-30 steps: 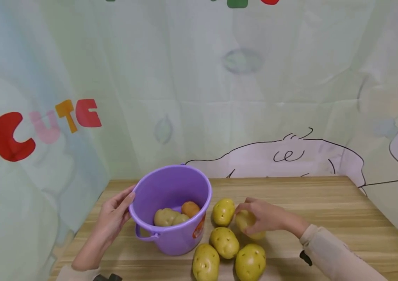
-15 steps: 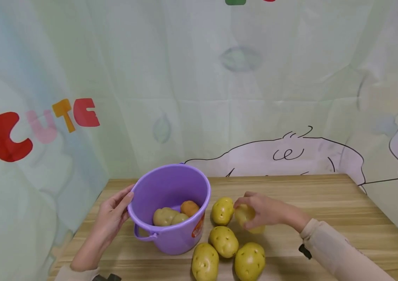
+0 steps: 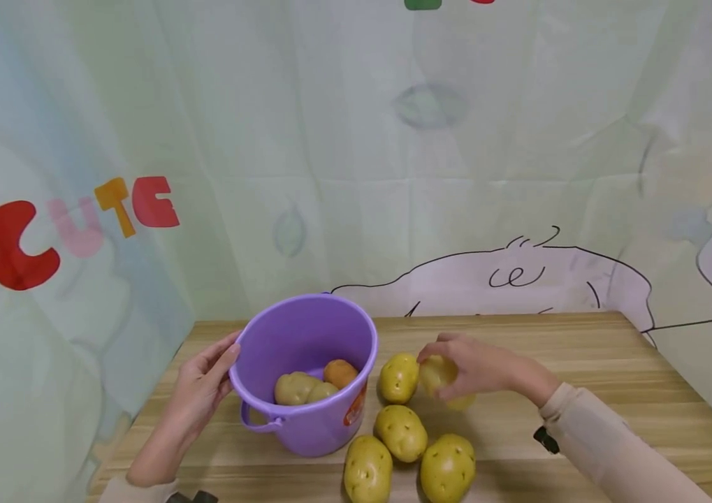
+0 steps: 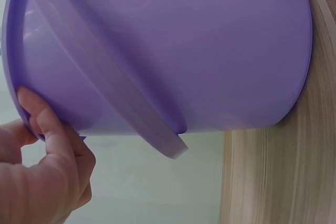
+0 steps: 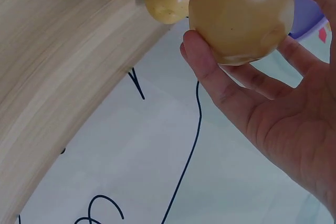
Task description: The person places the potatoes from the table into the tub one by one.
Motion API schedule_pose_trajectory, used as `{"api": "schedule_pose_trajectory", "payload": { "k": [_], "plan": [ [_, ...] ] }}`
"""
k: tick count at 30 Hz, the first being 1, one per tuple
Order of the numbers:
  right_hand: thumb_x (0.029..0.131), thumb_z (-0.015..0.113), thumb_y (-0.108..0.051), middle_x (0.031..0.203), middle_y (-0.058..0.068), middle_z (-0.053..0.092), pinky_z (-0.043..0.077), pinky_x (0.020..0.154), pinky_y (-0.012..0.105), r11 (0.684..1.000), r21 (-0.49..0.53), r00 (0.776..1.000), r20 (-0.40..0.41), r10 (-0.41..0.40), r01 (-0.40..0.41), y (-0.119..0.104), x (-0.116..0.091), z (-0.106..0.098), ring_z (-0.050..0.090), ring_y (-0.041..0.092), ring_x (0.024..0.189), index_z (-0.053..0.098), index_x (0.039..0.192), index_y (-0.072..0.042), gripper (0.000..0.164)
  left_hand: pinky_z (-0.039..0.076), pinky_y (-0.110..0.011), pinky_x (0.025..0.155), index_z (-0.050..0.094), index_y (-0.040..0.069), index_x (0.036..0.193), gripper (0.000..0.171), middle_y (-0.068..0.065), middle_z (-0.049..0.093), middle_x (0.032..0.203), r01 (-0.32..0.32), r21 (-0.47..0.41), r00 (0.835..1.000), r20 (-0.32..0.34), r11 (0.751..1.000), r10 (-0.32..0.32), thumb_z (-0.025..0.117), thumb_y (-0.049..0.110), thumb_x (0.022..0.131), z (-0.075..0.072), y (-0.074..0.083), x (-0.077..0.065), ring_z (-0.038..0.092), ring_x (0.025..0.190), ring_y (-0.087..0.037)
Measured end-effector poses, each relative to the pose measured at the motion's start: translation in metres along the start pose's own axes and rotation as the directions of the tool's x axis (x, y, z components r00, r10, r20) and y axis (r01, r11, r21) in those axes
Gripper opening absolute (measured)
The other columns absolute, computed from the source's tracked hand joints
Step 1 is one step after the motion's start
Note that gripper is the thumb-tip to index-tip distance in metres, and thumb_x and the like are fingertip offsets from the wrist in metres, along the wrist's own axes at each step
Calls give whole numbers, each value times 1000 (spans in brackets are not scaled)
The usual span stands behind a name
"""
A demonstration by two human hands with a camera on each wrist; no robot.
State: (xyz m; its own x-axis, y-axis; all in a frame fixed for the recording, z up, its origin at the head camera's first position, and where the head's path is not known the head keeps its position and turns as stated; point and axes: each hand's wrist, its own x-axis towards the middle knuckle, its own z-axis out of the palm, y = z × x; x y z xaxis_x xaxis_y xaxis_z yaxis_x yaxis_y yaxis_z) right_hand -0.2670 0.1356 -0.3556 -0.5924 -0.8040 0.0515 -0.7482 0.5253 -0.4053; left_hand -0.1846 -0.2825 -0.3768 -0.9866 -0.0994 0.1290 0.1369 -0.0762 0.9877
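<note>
My left hand (image 3: pixel 200 383) pinches the rim of a purple bucket (image 3: pixel 314 429) between thumb and fingers; in the left wrist view the bucket's handle (image 4: pixel 105 72) hangs slantwise across its side. Inside the bucket lie pale brown potatoes (image 3: pixel 295 388) and an orange-brown rounded one (image 3: pixel 339 374). With curled fingers and thumb, my right hand (image 3: pixel 478 365) grips a yellow potato (image 3: pixel 436 377), seen close up in the right wrist view as a smooth potato (image 5: pixel 241 17) in the fingers. Just left of it sits another yellow potato (image 3: pixel 399 378).
Several more yellow potatoes stand in front: one beside the bucket (image 3: pixel 401 434), one at the near edge (image 3: pixel 368 469) and one to its right (image 3: pixel 447 468). The wooden table (image 3: pixel 582 363) meets a printed cloth backdrop (image 3: pixel 343 175) behind.
My right hand has risen slightly with the yellow potato in its grip. The left hand and the bucket have stayed put, apart from a small shift of the camera.
</note>
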Motion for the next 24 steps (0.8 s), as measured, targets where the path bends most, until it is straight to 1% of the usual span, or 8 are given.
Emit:
{"api": "schedule_pose_trajectory", "payload": {
  "k": [4,9,14,20,24],
  "plan": [
    [78,80,-30,107,5,61,54,66,22,1000,-12,1000,-2,-21,21,-2,2,-5,55,13,84,65,122,-6,52,56,-24,89,31,-13,148,59,8,65,114,5,14,1000,-1,1000,-5,52,21,106,0,0,-1,65,103,-9],
    [79,79,-27,111,6,62,54,70,24,999,-23,999,-7,-46,46,-5,7,-11,56,13,88,65,123,-6,51,56,-23,88,32,-12,148,56,10,65,113,15,16,1000,-13,1000,-14,51,20,106,0,0,0,65,103,-7],
    [78,77,-27,109,5,62,54,66,22,997,-25,997,-27,-70,69,-10,11,-20,56,12,84,66,122,-5,50,57,-22,87,32,-14,148,56,10,66,111,6,12,1000,-11,1000,-5,51,18,106,1,0,0,65,101,-7],
    [78,76,-26,106,5,60,55,63,22,998,-16,998,-32,-60,59,-17,15,-30,56,12,82,65,123,-9,49,56,-22,88,31,-14,148,56,10,65,112,8,9,1000,-6,1000,-8,50,19,107,0,1,0,65,102,-7],
    [79,77,-26,104,3,60,55,62,22,998,-31,997,-47,-57,56,-23,18,-38,56,13,81,65,123,-10,48,55,-23,91,31,-13,148,57,8,64,113,14,16,1000,-5,1000,-14,50,20,107,0,2,0,65,104,-7]
  ]
}}
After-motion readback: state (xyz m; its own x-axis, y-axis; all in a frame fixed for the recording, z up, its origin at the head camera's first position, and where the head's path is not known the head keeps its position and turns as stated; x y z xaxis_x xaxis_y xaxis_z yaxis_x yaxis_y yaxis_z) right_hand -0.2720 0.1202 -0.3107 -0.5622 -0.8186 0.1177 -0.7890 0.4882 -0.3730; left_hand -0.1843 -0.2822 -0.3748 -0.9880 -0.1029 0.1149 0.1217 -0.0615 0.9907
